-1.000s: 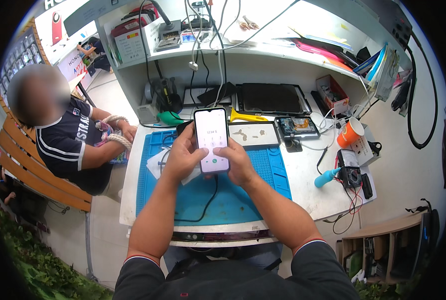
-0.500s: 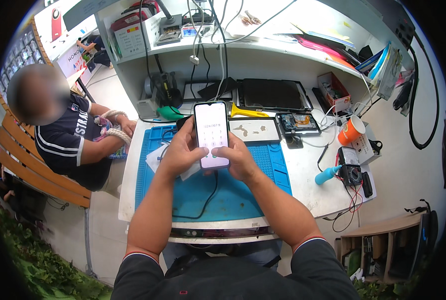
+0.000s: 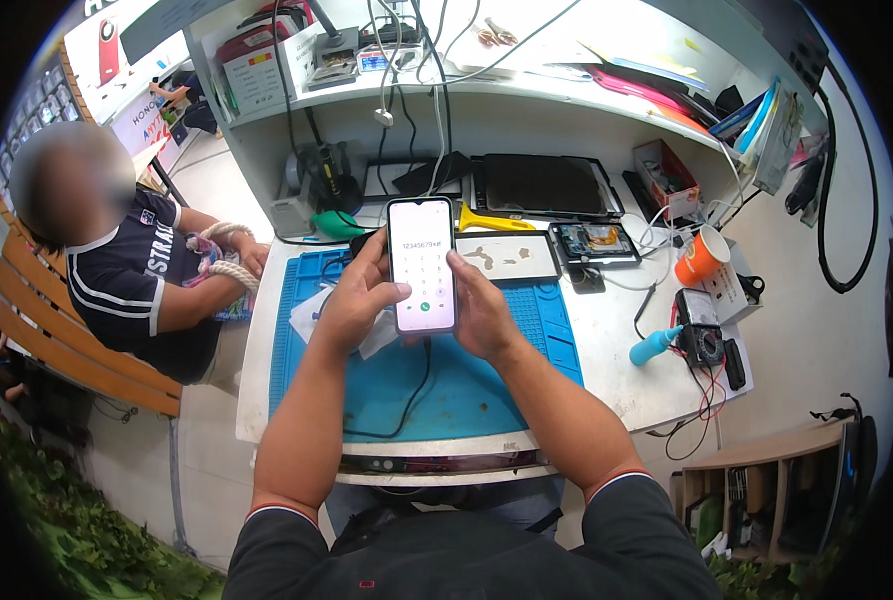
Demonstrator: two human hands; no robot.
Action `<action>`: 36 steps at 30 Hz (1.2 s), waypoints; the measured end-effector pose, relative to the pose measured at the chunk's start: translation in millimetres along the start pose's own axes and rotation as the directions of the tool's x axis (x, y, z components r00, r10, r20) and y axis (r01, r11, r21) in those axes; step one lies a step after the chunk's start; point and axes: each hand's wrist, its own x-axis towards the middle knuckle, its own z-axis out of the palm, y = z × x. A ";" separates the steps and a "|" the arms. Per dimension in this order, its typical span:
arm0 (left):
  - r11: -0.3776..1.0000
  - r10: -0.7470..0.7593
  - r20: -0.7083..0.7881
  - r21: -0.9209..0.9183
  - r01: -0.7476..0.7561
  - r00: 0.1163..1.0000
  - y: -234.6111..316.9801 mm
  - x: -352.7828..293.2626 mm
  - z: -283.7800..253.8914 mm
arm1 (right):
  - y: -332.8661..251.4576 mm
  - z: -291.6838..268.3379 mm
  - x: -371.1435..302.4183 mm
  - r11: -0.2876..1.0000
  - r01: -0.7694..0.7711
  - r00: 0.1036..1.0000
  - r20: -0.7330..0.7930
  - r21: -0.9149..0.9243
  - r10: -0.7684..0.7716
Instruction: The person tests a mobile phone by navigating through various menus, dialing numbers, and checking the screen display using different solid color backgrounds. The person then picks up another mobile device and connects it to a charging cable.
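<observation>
A smartphone [image 3: 423,270] is held upright above the blue work mat [image 3: 447,400], its lit screen showing a dial pad with a row of characters and a green call button. My left hand [image 3: 355,300] grips its left edge, with the thumb over the lower left of the screen. Along the right edge my right hand [image 3: 482,312] holds it too, its thumb resting at the side of the screen. Under the phone a black cable [image 3: 417,395] runs down across the mat. Beside my left hand lies a white crumpled sheet [image 3: 309,315].
Behind the phone are a yellow-handled tool [image 3: 497,223], a white-backed panel [image 3: 512,257] and an opened device [image 3: 595,243]. To the right stand an orange cup [image 3: 704,255], a blue bottle [image 3: 655,346] and a multimeter [image 3: 700,328]. A person [image 3: 157,270] sits at the left.
My right thumb has moved off the screen to the phone's right edge. The left thumb has shifted slightly up and left. More characters show on the dial screen.
</observation>
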 end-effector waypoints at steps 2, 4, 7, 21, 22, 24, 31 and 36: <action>1.000 -0.003 -0.002 0.005 0.003 1.000 -2.0 -0.3 -0.8 | -3.4 2.9 -0.7 0.998 0.034 0.999 0.007 -0.045 -0.034; 0.991 -0.026 0.023 0.132 0.023 0.999 -6.6 2.7 -5.4 | -6.1 1.7 1.5 0.997 0.067 0.998 -0.002 -0.048 -0.067; 0.960 -0.076 0.037 0.272 0.064 0.996 -9.1 1.0 -3.1 | -5.0 1.0 4.3 0.994 0.109 0.993 -0.048 -0.018 -0.109; 0.951 0.022 0.094 0.304 -0.050 0.995 -12.2 0.8 10.7 | -3.7 -1.0 3.3 0.987 0.160 0.984 -0.077 -0.022 -0.161; 0.950 0.027 0.073 0.309 -0.048 0.997 -17.2 1.3 10.6 | -3.7 -0.4 3.8 0.986 0.163 0.983 -0.078 -0.028 -0.165; 0.948 0.020 0.059 0.317 -0.038 0.998 -18.7 0.9 9.1 | -3.7 -0.4 4.1 0.985 0.168 0.982 -0.082 -0.041 -0.171; 0.990 0.007 -0.001 0.140 -0.007 1.000 3.3 0.2 7.3 | -7.9 -2.9 2.4 0.989 0.104 0.993 -0.036 -0.105 -0.108; 0.980 0.142 0.010 0.139 -0.142 0.990 -7.8 2.8 0.5 | -8.2 -5.9 1.7 0.999 -0.029 1.000 0.009 0.040 0.028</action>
